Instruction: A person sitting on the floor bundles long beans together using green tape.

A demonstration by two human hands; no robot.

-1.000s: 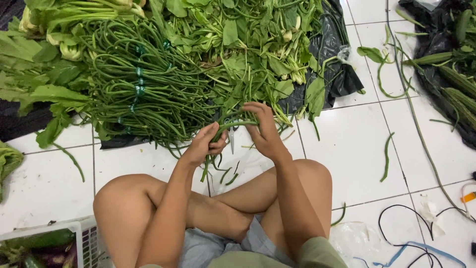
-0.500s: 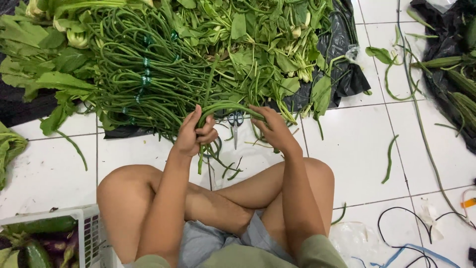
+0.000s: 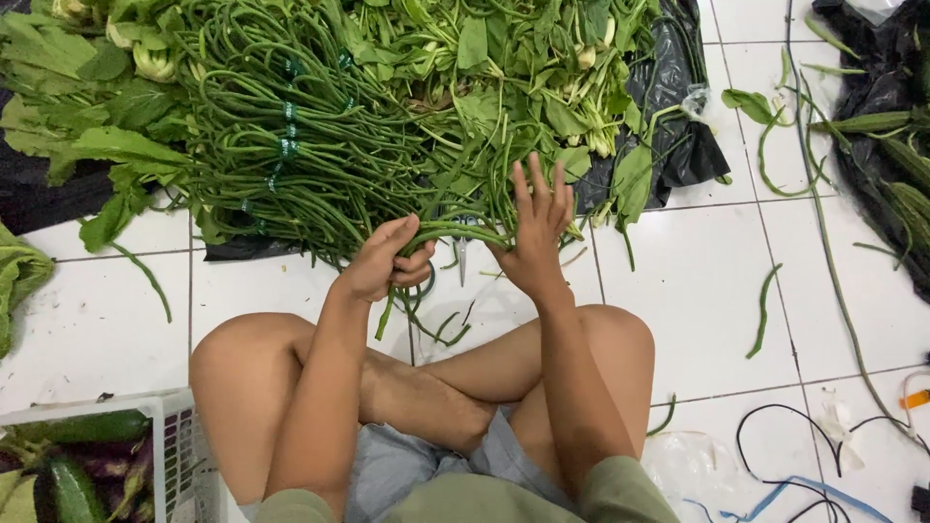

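Nearest me, crossed bare legs rest on the white tiled floor. Above them my left hand has its fingers clenched around a small bunch of long beans, which runs across to my right hand, fingers spread flat and released against it. Just beyond the fingertips lies the big bean pile, leafy greens behind.
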